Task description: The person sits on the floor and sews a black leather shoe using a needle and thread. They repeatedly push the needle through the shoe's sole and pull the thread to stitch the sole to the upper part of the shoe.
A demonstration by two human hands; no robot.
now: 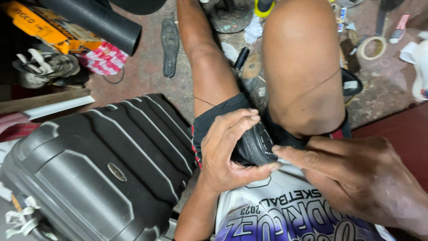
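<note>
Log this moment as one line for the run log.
left hand: cups black shoe | right hand: fingertips at shoe edge | black suitcase: beside left arm

two hands: left hand, right hand. one black shoe between them. one dark suitcase. one tape roll. one loose insole. one black pipe.

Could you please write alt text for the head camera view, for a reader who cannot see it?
Seen from above, a seated person's left hand cups a small black ridged wheel in their lap, while the right hand pinches its edge with the fingertips. A black hard-shell suitcase lies to the left, and a shoe insole and tape roll sit on the littered floor.
</note>
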